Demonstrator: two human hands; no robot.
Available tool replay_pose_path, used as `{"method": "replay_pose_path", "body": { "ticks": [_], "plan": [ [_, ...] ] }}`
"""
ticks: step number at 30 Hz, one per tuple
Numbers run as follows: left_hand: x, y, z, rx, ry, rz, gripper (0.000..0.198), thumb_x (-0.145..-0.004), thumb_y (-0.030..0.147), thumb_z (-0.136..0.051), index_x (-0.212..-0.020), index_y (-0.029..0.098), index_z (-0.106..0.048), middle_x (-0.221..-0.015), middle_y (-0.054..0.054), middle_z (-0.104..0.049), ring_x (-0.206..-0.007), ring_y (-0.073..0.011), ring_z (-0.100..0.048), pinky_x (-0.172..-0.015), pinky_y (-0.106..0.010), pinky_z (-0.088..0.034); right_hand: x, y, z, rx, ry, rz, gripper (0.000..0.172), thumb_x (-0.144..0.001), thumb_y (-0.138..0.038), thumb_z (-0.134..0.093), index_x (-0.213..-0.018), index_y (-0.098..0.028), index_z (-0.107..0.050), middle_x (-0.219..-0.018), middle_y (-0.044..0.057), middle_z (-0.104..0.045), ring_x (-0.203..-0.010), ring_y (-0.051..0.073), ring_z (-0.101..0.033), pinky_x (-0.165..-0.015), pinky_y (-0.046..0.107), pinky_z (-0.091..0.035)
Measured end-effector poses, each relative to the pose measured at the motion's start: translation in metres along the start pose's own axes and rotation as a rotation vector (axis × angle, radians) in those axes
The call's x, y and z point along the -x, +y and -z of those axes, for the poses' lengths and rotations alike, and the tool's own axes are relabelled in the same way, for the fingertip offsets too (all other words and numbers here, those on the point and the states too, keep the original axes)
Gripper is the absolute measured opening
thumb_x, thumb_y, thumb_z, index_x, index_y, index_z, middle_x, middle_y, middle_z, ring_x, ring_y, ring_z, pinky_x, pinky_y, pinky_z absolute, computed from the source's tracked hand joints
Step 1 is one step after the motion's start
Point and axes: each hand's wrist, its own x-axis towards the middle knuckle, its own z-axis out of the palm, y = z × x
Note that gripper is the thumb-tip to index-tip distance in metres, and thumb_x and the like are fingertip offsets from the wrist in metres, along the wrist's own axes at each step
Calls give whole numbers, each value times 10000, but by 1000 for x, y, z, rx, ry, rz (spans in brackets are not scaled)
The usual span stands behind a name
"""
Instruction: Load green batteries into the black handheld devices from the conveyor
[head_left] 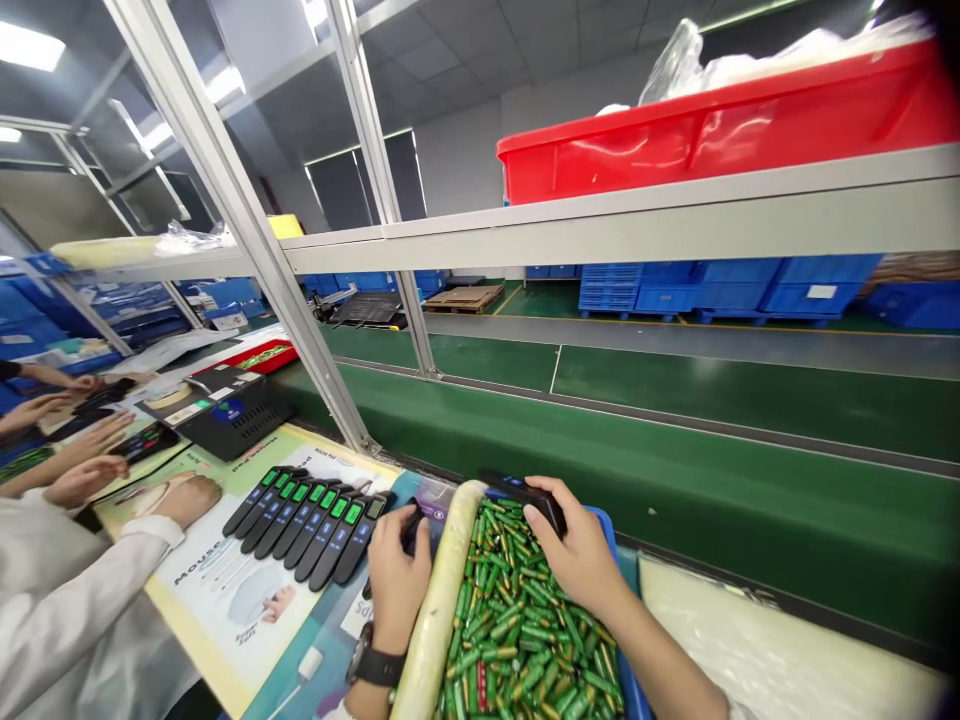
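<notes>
My left hand (396, 580) is curled around a small black device (412, 530) just left of the bin's padded rim (442, 600). My right hand (574, 550) rests over a blue bin (628, 690) heaped with green batteries (517, 630) and grips another black device (529, 495) at the bin's far edge. A row of several black devices with green screens (311, 520) lies on the printed mat to the left of my left hand.
A green conveyor belt (675, 470) runs beyond the bench behind a slanted metal frame post (247, 230). A co-worker's white sleeve (75, 600) and other people's hands (75, 450) work at the left. A red crate (720, 130) sits on the overhead shelf.
</notes>
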Motion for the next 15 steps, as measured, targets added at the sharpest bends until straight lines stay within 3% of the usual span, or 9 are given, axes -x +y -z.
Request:
{"method": "replay_pose_path", "body": {
  "ticks": [4,9,15],
  "plan": [
    [4,8,-10,253,52,118,348,-937,502,-609,-1055,177,-653,-972,-81,-693,-897,-228,-654,-854,-382,-533,4,16,-8,19,-54,-11,384,-1020,-507,-515,-1283,-236,-583,-802,-3,-657,-596,181,-553,-569,283,-414],
    [8,18,-8,307,83,148,352,-955,499,-593,-1095,179,-629,-940,-59,-688,-868,-192,-649,-837,-341,-537,4,25,-16,10,14,20,397,-1003,-538,-538,-1234,-221,-604,-836,13,-668,-619,181,-565,-571,281,-434],
    [8,42,1,310,-22,-18,263,-951,415,-621,-1078,185,-642,-886,-32,-668,-843,-169,-635,-832,-308,-514,5,30,-15,9,31,15,396,-989,-544,-562,-1209,-219,-616,-841,10,-679,-609,173,-558,-568,279,-443]
  ]
}}
